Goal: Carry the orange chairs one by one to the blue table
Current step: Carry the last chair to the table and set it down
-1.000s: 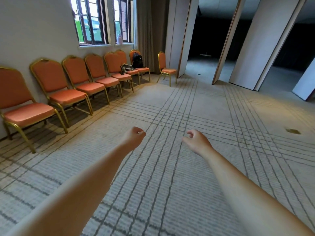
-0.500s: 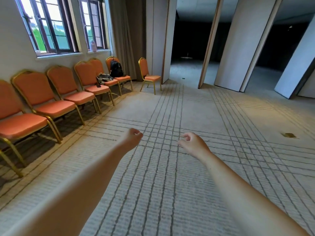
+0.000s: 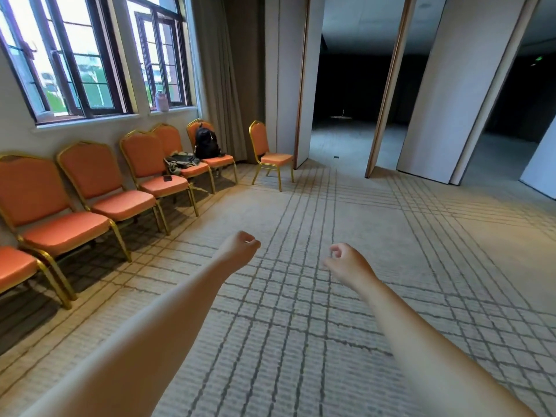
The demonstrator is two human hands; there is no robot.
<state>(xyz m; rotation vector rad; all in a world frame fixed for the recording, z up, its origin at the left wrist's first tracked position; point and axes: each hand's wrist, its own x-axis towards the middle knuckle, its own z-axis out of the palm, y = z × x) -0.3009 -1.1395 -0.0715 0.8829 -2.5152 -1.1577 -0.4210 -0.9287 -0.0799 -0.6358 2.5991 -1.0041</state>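
- Step, as I read it: approach a chair for pickup. Left hand point(image 3: 240, 246) and right hand point(image 3: 346, 263) are both loosely curled and empty.
- Best pick: lone orange chair point(image 3: 270, 158), right of the black backpack point(image 3: 206, 142), seat bare. Grip the backrest top and the seat front, and lift the legs clear of the carpet.
- Skip loaded seats for now: the backpack's own, then the grey bundle point(image 3: 180, 161) and small dark item point(image 3: 167, 178), each on the next seat nearer than the backpack.
- Count: 7 orange chairs, of which the wall row point(image 3: 90, 182) running from the backpack towards the camera has 6 (nearest cropped), plus 1 lone. 1 backpack, 1 bundle, 1 dark item. Blue table: none in view.
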